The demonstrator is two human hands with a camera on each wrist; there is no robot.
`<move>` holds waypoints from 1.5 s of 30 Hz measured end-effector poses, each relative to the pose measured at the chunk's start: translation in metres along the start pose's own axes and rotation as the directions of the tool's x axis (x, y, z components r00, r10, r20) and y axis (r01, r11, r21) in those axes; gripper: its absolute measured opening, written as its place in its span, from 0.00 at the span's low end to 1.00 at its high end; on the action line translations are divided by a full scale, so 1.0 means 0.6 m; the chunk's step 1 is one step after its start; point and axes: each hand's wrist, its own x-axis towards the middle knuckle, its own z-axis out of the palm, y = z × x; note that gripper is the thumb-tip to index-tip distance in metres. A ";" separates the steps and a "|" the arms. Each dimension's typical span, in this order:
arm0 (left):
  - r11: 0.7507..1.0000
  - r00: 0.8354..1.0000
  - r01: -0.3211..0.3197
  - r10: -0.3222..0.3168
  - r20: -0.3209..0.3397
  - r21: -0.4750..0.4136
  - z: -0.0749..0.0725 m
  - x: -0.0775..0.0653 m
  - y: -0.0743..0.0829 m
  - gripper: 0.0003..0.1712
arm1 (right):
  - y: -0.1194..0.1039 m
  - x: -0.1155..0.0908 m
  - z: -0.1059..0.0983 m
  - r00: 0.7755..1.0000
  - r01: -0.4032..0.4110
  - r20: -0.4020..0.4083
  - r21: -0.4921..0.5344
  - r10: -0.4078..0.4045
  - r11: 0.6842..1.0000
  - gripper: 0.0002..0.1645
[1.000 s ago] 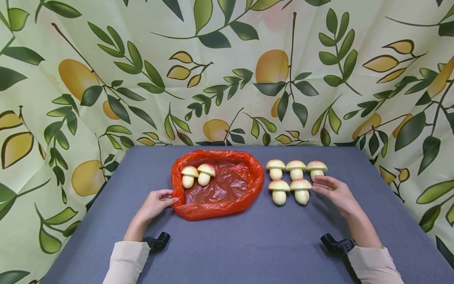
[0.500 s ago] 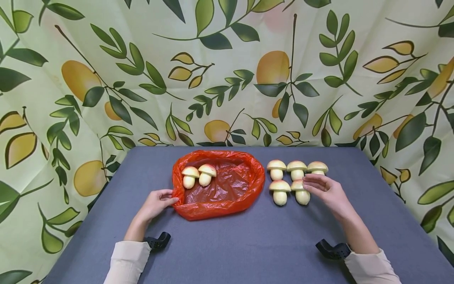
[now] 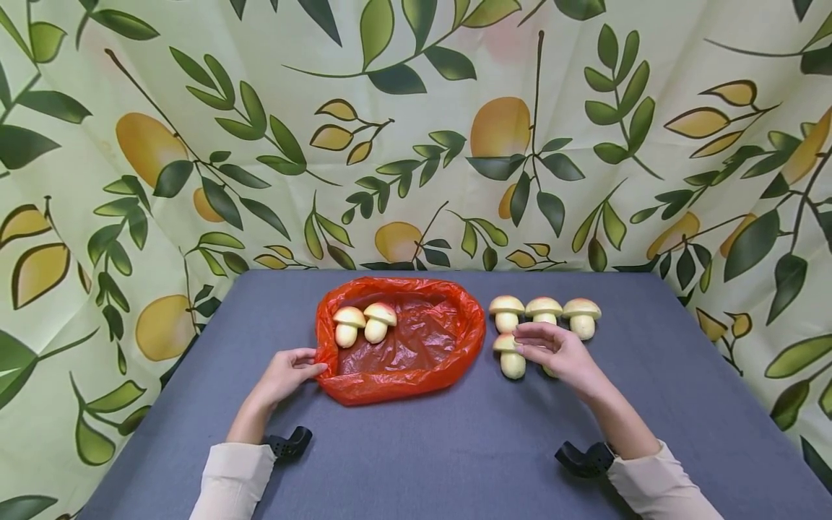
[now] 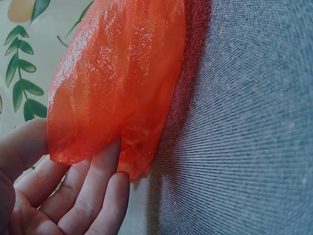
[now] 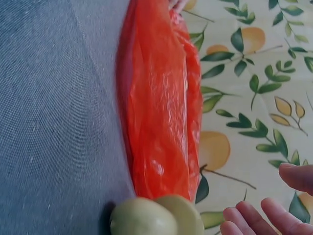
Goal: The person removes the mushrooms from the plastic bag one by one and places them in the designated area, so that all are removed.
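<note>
A red plastic bag (image 3: 403, 390) lies with its mouth spread wide, and two mushrooms (image 3: 347, 326) rest inside at its left. My left hand (image 3: 286, 375) holds the bag's left rim between thumb and fingers; in the left wrist view, fingers (image 4: 105, 166) lie against the red film. To the right of the bag, several pale mushrooms with pinkish caps stand in two rows. My right hand (image 3: 559, 354) is over the front row, fingers extended beside the front left mushroom (image 3: 512, 365), holding nothing. It covers most of the front right mushroom. Contact with either is unclear.
A back row of three mushrooms (image 3: 543, 309) stands beyond my right hand. Blue-grey cloth (image 3: 416, 462) covers the table. A leaf-and-fruit patterned curtain (image 3: 416, 108) rises behind and along both sides.
My right hand has moved left from beside the rightmost mushrooms to the front row, uncovering the back right mushroom. My left hand stays at the bag's rim.
</note>
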 end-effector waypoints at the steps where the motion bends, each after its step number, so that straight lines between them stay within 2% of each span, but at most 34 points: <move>1: 1.000 1.000 0.000 0.000 0.001 -0.001 0.000 0.000 0.000 0.22 | -0.001 0.002 0.004 1.000 0.005 0.007 0.006 -0.006 1.000 0.25; 7: 1.000 1.000 0.001 -0.001 0.008 -0.009 -0.001 0.000 0.001 0.22 | -0.009 0.020 0.029 0.998 0.045 0.050 0.029 -0.047 0.999 0.24; 16: 1.000 1.000 -0.001 0.001 0.004 -0.006 0.000 -0.001 0.001 0.22 | -0.020 0.048 0.067 0.990 0.064 0.125 0.052 -0.070 0.997 0.23; 32: 1.000 1.000 0.008 -0.008 0.000 0.006 0.000 0.000 0.000 0.22 | -0.046 0.085 0.118 0.979 0.078 0.184 0.084 -0.092 0.993 0.23; 45: 1.000 1.000 0.004 -0.004 -0.001 -0.002 0.000 0.000 -0.001 0.22 | -0.042 0.113 0.172 0.974 0.078 0.209 0.063 -0.090 0.995 0.22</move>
